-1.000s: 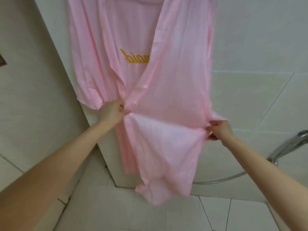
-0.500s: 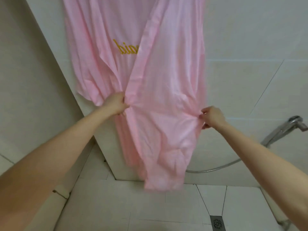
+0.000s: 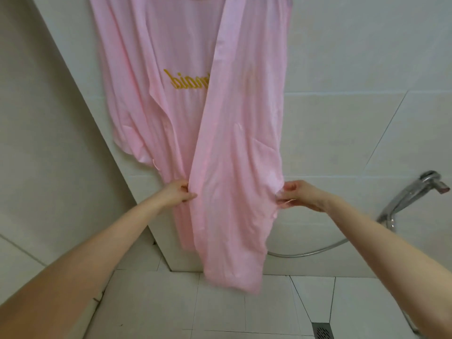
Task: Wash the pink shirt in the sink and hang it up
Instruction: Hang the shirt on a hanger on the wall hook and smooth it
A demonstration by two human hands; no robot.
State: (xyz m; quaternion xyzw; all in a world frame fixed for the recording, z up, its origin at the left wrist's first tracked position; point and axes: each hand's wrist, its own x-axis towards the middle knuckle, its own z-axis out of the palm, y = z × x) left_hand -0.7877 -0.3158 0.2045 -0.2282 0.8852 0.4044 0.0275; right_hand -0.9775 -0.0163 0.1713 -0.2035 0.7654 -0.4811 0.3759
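The pink shirt (image 3: 232, 167) is thin, matt cloth, soft and creased into long loose folds, and the yellow lettering (image 3: 186, 80) on it looks equally matt. The wall tiles (image 3: 342, 133) are smooth, pale ceramic with a faint sheen, while the floor tiles (image 3: 151, 304) look like the same material but duller. The shower handle (image 3: 411, 192) is bright, polished metal, its hose (image 3: 305, 254) silvery and glossy, and the drain grate (image 3: 322, 331) a duller grey metal.
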